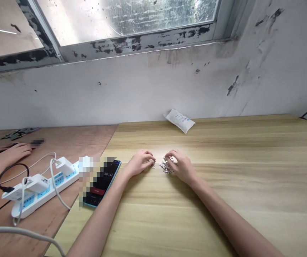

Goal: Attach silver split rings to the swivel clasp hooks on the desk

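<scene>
Clasps (166, 167) pointing variously are being touched by the right hand (180, 165), rings (153, 165) by the left hand (139, 163); pinching cannot be told.

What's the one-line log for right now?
left hand: at small metal rings | right hand: at metal pile | grips: unclear | phone: left of hands | white packet: beyond hands

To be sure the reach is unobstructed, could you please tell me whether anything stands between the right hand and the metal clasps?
Nothing visible does: the right hand is at the metal clasps, partly covering the pile. The phone lies off to the left and the white packet farther back.
</scene>
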Motion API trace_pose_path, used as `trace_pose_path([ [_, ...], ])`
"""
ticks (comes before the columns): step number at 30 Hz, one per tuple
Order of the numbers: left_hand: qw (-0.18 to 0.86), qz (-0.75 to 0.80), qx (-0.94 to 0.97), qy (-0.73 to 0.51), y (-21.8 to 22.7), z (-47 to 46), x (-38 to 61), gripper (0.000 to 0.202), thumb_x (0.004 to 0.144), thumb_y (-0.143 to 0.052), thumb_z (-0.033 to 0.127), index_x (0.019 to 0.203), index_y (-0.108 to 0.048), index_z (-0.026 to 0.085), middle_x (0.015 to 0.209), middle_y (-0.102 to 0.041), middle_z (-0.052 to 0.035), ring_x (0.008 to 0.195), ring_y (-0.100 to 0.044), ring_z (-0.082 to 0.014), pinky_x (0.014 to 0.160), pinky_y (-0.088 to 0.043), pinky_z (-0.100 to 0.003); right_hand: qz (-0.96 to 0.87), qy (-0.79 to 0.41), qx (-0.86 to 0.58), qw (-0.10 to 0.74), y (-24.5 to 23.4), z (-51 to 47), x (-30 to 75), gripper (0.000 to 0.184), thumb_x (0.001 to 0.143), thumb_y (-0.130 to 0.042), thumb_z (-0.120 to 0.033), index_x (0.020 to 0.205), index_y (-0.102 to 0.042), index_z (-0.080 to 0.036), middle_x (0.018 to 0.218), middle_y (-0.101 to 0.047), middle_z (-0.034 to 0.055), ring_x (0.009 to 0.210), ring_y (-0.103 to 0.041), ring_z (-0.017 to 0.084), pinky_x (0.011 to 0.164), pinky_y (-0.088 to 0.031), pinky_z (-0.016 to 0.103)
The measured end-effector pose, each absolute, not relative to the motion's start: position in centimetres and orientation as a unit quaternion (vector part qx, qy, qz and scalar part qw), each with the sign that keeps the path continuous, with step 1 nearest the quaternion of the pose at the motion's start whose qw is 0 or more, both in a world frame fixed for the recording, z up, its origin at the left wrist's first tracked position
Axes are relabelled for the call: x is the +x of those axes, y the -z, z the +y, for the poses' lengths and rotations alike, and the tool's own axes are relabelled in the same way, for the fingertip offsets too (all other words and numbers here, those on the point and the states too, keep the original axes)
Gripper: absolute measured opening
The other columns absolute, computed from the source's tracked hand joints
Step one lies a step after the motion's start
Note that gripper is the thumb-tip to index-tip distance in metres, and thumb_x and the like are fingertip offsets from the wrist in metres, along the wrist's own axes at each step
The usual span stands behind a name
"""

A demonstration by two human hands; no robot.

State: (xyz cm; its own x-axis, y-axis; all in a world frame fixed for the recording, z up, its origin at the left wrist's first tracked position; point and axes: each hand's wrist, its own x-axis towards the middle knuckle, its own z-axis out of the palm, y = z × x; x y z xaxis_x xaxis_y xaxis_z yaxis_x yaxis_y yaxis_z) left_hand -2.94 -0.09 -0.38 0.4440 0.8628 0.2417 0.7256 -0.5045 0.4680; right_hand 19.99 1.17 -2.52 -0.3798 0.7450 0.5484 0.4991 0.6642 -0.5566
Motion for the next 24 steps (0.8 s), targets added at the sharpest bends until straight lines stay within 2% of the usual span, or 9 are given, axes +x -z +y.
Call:
trace_pose_path([
  [5,0.120,0.490,0.834,-0.221,0.6,-0.2,-2.4,0.016,0.089,-0.058,0.028,0.087,-0.074,0.023,0.100,-0.068,-0.0057,0.097,-0.059,-0.0218,0.087,-0.047,-0.034,-0.784,-0.206,-0.394,0.432,2.8,1.0,19.5,0.015,0.091,-0.050,-0.025,0.083,-0.061,-0.021,0.082,-0.068,0.0049,0.078,-0.061,0.020,0.072,-0.047,0.032],
  [11,0.149,0.492,0.818,-0.259,1.2,0.0,-2.2,0.016,0.089,-0.057,0.028,0.081,-0.069,0.021,0.097,-0.068,-0.0053,0.096,-0.060,-0.0215,0.086,-0.047,-0.034,-0.759,-0.250,-0.400,0.449,3.2,1.3,19.4,0.018,0.091,-0.050,-0.029,0.082,-0.063,-0.020,0.080,-0.068,0.0047,0.072,-0.061,0.018,0.065,-0.047,0.030],
  [18,0.163,0.519,0.784,-0.299,1.6,0.0,-2.0,0.018,0.092,-0.050,0.028,0.087,-0.064,0.019,0.089,-0.069,-0.0056,0.086,-0.062,-0.0202,0.079,-0.048,-0.033,-0.764,-0.241,-0.400,0.445,3.0,1.3,19.5,0.018,0.090,-0.051,-0.030,0.080,-0.063,-0.020,0.077,-0.066,0.0050,0.071,-0.059,0.018,0.061,-0.047,0.029],
  [24,0.207,0.526,0.757,-0.328,1.1,-0.4,-1.9,0.014,0.085,-0.059,0.027,0.079,-0.069,0.018,0.081,-0.071,-0.0040,0.079,-0.064,-0.0185,0.074,-0.050,-0.030,-0.764,-0.246,-0.402,0.441,3.0,1.2,19.5,0.018,0.090,-0.052,-0.029,0.081,-0.063,-0.020,0.078,-0.065,0.0043,0.071,-0.059,0.017,0.061,-0.046,0.029],
])
